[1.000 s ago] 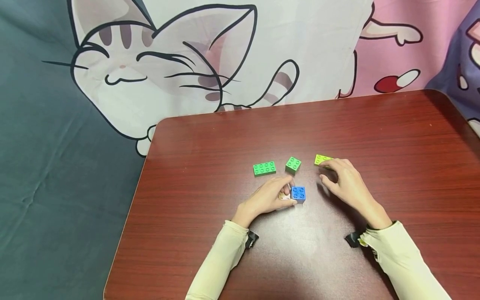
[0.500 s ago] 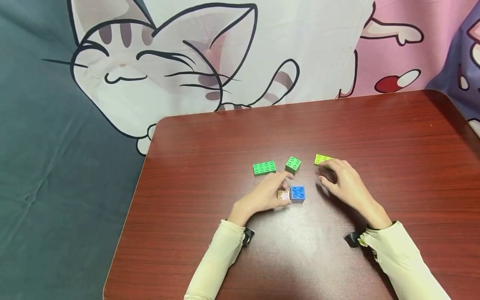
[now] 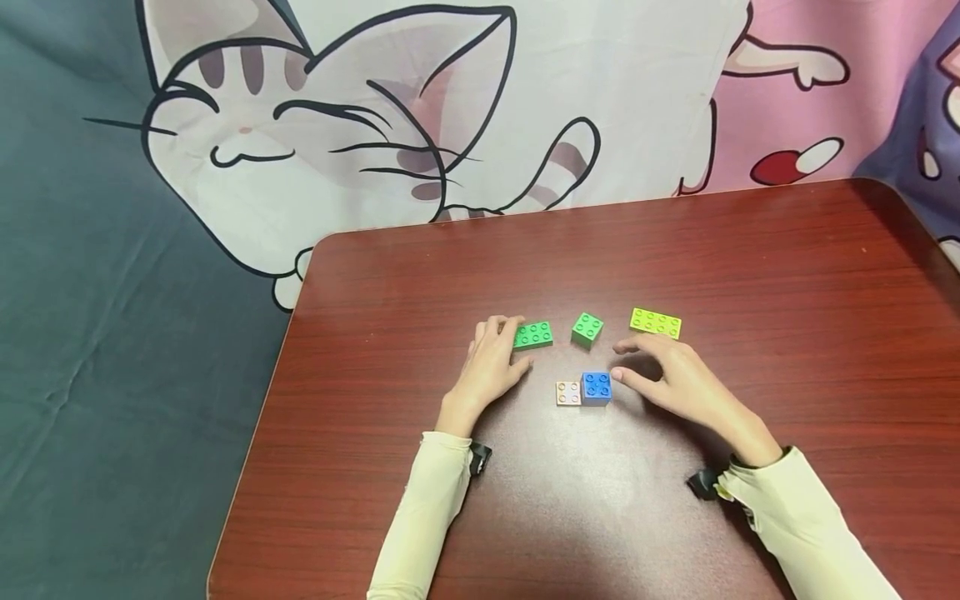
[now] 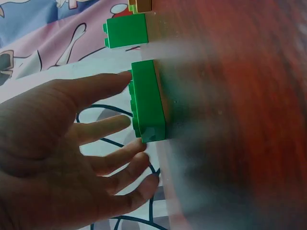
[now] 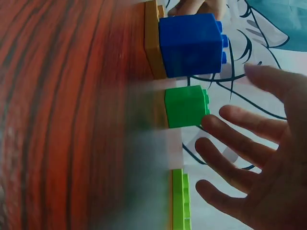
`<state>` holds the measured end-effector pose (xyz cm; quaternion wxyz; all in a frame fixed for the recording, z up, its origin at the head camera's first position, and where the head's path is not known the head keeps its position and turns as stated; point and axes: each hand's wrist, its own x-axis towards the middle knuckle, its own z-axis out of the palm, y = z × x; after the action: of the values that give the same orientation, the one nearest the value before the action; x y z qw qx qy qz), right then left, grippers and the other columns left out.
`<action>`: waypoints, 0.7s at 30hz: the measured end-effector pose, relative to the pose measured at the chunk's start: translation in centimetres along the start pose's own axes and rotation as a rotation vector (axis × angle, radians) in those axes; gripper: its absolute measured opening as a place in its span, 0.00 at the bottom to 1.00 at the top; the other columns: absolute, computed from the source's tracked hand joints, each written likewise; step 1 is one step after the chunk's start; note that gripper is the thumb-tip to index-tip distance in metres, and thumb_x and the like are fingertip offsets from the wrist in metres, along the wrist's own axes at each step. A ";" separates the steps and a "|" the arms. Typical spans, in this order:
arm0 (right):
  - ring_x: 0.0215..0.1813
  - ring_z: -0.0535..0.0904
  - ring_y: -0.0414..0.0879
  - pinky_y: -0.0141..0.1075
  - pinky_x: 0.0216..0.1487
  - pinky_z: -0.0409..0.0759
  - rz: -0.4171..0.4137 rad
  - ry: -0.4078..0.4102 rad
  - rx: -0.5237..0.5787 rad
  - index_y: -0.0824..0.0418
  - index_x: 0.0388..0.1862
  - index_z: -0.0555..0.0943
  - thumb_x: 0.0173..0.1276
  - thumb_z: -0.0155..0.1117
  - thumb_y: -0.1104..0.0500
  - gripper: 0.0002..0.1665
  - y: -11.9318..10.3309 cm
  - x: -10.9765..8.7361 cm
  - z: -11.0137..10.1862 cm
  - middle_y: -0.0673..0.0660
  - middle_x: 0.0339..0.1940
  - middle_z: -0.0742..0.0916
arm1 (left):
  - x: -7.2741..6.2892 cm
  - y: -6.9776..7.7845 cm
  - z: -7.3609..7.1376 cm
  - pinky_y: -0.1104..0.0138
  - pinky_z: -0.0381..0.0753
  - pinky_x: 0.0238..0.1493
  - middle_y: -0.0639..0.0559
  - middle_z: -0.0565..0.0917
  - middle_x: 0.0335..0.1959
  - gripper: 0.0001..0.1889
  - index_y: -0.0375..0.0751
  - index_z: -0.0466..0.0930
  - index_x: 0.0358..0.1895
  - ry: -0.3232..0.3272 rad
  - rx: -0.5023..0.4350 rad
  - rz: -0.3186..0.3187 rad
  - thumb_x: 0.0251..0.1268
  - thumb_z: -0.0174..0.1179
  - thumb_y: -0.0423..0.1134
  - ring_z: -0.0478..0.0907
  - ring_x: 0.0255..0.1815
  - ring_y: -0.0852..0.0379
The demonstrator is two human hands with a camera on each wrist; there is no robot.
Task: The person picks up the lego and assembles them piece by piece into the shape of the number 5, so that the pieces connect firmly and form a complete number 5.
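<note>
Printed cloth, bearing a smiling cat, fills the top and left of the head view. The red-brown table occupies the centre and lower right. My pale right sleeve enters from the lower right corner; my left sleeve rises from the bottom, left of centre. My right hand, right of centre, holds nothing: thumb and fingers stand wide apart, the thumb tip near the right side of the blue brick. My left hand, at centre, is likewise spread, its fingers at the left end of the long green brick, its thumb below; whether the fingertips touch I cannot tell. The lime brick lies just above my right hand. The blue brick stands right of and below the centre; tan shows along its base in the right wrist view. The small green brick sits above it, turned at an angle, between the long green and lime ones. Four studs of the tan brick appear immediately left of the blue.
</note>
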<state>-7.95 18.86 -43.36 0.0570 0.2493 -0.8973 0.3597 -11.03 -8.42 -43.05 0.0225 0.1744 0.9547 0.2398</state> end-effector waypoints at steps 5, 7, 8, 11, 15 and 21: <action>0.46 0.79 0.46 0.40 0.48 0.72 -0.072 -0.057 0.021 0.63 0.45 0.81 0.48 0.76 0.52 0.26 -0.4 -0.2 0.4 0.51 0.41 0.84 | -0.1 -0.3 0.1 0.54 0.71 0.48 0.43 0.72 0.53 0.27 0.41 0.66 0.63 -0.065 0.028 -0.027 0.60 0.61 0.39 0.66 0.53 0.45; 0.45 0.78 0.45 0.39 0.47 0.72 -0.110 -0.075 0.015 0.63 0.44 0.81 0.45 0.77 0.51 0.28 -0.4 -0.2 0.6 0.50 0.40 0.84 | -0.1 -0.4 0.2 0.54 0.73 0.45 0.43 0.73 0.52 0.26 0.41 0.67 0.63 -0.074 0.041 -0.035 0.62 0.59 0.38 0.68 0.51 0.45; 0.45 0.78 0.45 0.39 0.47 0.73 -0.127 -0.082 0.009 0.62 0.44 0.81 0.44 0.77 0.51 0.28 -0.4 -0.2 0.7 0.50 0.40 0.84 | -0.1 -0.4 0.2 0.54 0.73 0.44 0.44 0.73 0.52 0.25 0.41 0.67 0.62 -0.076 0.047 -0.040 0.62 0.59 0.37 0.68 0.50 0.45; 0.44 0.79 0.45 0.40 0.46 0.73 -0.161 -0.084 -0.002 0.62 0.43 0.81 0.44 0.77 0.54 0.26 -0.4 -0.2 0.9 0.49 0.39 0.84 | -0.1 -0.5 0.2 0.55 0.74 0.43 0.44 0.74 0.51 0.23 0.42 0.69 0.61 -0.066 0.063 -0.053 0.62 0.58 0.36 0.70 0.49 0.46; 0.43 0.79 0.46 0.41 0.45 0.74 -0.174 -0.076 0.007 0.61 0.41 0.82 0.46 0.76 0.58 0.22 -0.4 -0.2 1.0 0.49 0.38 0.84 | 0.0 -0.4 0.2 0.56 0.75 0.41 0.45 0.75 0.49 0.21 0.43 0.70 0.60 -0.059 0.094 -0.065 0.63 0.57 0.37 0.71 0.47 0.48; 0.42 0.80 0.46 0.41 0.45 0.75 -0.168 -0.077 0.016 0.60 0.40 0.82 0.46 0.76 0.59 0.21 -0.5 -0.1 1.0 0.49 0.38 0.85 | 0.1 -0.4 0.1 0.56 0.75 0.39 0.46 0.76 0.46 0.20 0.42 0.71 0.59 -0.053 0.121 -0.067 0.63 0.57 0.38 0.72 0.44 0.49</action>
<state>-7.53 17.93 -43.80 0.0503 0.3376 -0.8719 0.3511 -11.20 -8.68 -43.28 0.0451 0.1496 0.9719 0.1760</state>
